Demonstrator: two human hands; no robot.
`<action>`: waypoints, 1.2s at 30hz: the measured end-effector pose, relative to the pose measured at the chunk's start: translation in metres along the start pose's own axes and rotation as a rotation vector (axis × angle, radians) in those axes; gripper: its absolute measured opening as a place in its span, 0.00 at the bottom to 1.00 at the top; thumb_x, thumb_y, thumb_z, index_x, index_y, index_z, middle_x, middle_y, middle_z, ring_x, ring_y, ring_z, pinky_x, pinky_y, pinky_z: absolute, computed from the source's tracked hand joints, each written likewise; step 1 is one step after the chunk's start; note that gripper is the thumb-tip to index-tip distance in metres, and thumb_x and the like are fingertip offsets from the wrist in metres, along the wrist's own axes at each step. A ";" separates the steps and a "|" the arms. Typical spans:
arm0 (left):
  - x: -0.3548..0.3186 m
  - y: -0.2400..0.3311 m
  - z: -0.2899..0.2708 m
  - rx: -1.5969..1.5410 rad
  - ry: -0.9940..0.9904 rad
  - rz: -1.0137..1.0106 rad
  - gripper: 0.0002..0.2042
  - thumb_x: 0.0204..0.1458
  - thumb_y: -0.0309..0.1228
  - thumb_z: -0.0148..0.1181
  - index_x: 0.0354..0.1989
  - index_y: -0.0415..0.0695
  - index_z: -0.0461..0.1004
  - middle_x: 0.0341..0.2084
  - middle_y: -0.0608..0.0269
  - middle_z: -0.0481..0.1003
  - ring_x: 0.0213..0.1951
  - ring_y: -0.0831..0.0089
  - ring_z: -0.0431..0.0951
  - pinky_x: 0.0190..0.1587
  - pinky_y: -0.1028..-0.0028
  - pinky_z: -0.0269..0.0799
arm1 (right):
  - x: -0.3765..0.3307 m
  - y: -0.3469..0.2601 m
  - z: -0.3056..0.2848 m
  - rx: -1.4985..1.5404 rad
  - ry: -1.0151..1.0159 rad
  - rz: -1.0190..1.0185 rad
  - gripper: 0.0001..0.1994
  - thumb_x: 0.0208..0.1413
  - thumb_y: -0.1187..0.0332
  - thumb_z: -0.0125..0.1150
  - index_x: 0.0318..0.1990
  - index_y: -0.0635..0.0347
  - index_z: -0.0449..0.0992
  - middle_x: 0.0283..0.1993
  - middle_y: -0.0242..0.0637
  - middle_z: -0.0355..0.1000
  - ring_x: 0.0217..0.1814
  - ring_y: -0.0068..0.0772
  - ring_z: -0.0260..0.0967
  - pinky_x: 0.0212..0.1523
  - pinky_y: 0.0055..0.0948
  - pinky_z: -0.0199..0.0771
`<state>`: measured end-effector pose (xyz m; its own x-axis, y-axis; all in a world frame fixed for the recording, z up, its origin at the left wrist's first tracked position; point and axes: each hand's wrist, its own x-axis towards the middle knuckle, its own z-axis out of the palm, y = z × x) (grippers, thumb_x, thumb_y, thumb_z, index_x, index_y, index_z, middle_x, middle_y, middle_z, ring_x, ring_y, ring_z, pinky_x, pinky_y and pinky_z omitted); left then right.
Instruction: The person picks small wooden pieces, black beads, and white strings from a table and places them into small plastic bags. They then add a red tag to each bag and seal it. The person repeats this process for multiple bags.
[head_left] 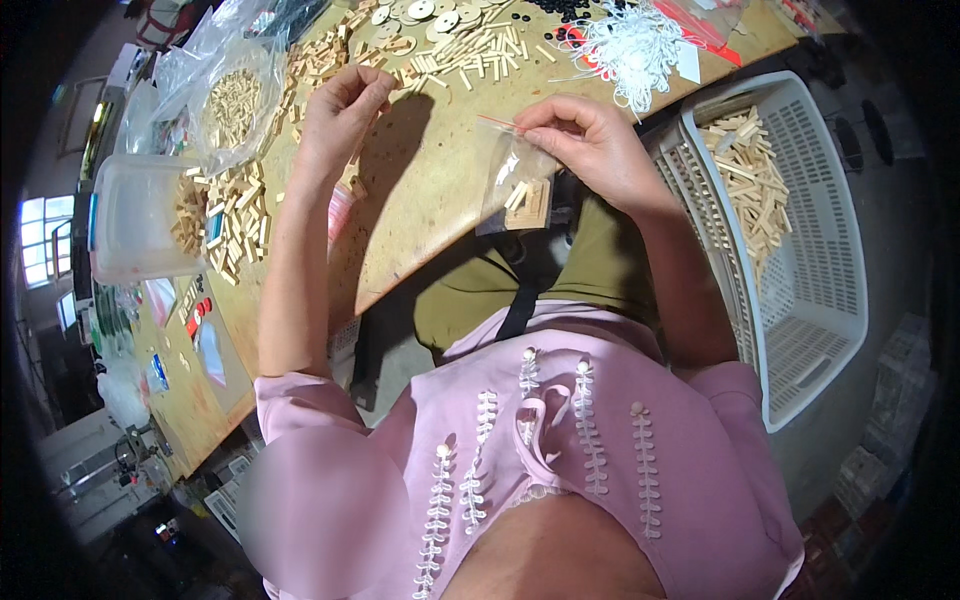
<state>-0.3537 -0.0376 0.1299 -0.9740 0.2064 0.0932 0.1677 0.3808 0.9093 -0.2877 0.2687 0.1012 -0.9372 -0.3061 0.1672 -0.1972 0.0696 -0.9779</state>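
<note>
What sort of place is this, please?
Probably a small-parts packing workshop: heaped pale oblong wooden pieces, a clear plastic zip bag holding some, and a white slotted plastic basket of more.

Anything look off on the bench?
The white cords lie in a loose tangle toward the far right of the table, strands straying outward. Wooden pieces sit in loose piles. The clear bag in the right hand shows no visible tear.
</note>
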 end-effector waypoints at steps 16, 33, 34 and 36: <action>0.107 0.000 0.040 0.708 0.059 0.235 0.16 0.59 0.39 0.66 0.54 0.49 0.81 0.45 0.54 0.79 0.38 0.60 0.82 0.46 0.64 0.78 | -0.004 0.015 0.000 0.040 0.029 -0.029 0.04 0.61 0.78 0.63 0.41 0.68 0.80 0.43 0.37 0.79 0.46 0.25 0.77 0.48 0.27 0.79; -0.001 0.077 0.064 -0.018 -0.161 0.125 0.09 0.56 0.28 0.70 0.40 0.43 0.76 0.31 0.70 0.78 0.35 0.81 0.77 0.40 0.77 0.75 | -0.007 -0.012 -0.002 -0.016 -0.003 -0.137 0.03 0.60 0.80 0.63 0.40 0.67 0.78 0.44 0.40 0.77 0.45 0.28 0.76 0.46 0.26 0.77; -0.011 0.085 0.068 0.124 -0.187 0.169 0.07 0.56 0.26 0.70 0.38 0.42 0.76 0.28 0.69 0.77 0.33 0.81 0.77 0.38 0.77 0.75 | -0.008 -0.019 -0.002 -0.068 -0.006 -0.144 0.03 0.59 0.80 0.63 0.40 0.67 0.78 0.44 0.41 0.76 0.45 0.31 0.77 0.46 0.27 0.77; -0.018 0.086 0.075 0.194 -0.216 0.250 0.07 0.54 0.26 0.70 0.36 0.43 0.76 0.27 0.64 0.77 0.32 0.74 0.79 0.36 0.73 0.75 | -0.009 -0.031 -0.003 -0.174 -0.009 -0.153 0.04 0.58 0.80 0.65 0.39 0.66 0.78 0.44 0.43 0.76 0.45 0.37 0.77 0.46 0.29 0.76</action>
<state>-0.3099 0.0588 0.1763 -0.8487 0.4913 0.1959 0.4415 0.4541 0.7739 -0.2737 0.2726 0.1302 -0.8903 -0.3337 0.3099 -0.3841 0.1845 -0.9047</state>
